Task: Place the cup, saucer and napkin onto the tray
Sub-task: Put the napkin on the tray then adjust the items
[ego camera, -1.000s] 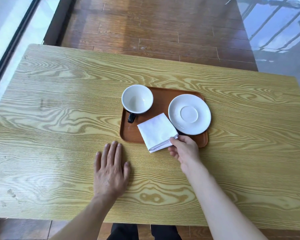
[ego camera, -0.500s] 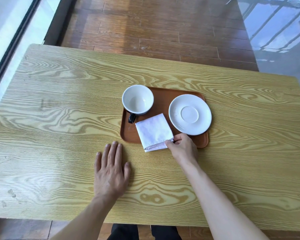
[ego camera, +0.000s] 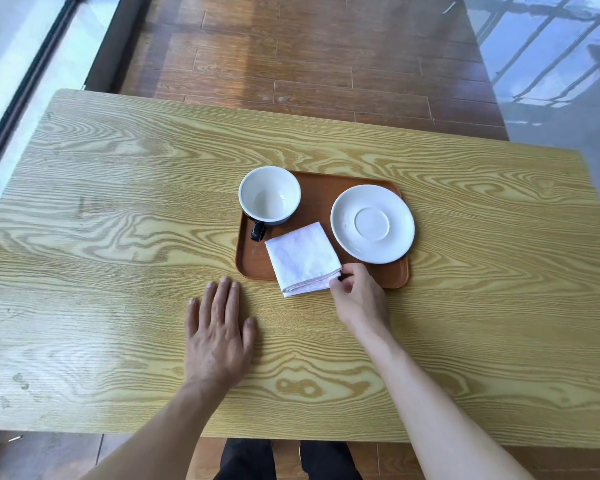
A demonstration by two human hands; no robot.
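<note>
A brown tray (ego camera: pixel 326 183) lies on the wooden table. An empty cup (ego camera: pixel 269 195), white inside with a dark outside and handle, stands on its left end. A white saucer (ego camera: pixel 372 223) rests on its right end. The folded white napkin (ego camera: pixel 303 258) lies across the tray's near edge, one corner hanging over onto the table. My right hand (ego camera: pixel 359 299) pinches the napkin's right corner between thumb and fingers. My left hand (ego camera: pixel 219 332) lies flat on the table, fingers spread, just below the tray's left corner.
The wooden table (ego camera: pixel 118 237) spans the view; its far edge meets a brown plank floor (ego camera: pixel 309 57). A window frame (ego camera: pixel 32 74) runs along the left. My dark trousers (ego camera: pixel 284 459) show under the near edge.
My right hand pushed the napkin up and left, further onto the tray, and still pinches its corner. The left hand, cup and saucer stayed put.
</note>
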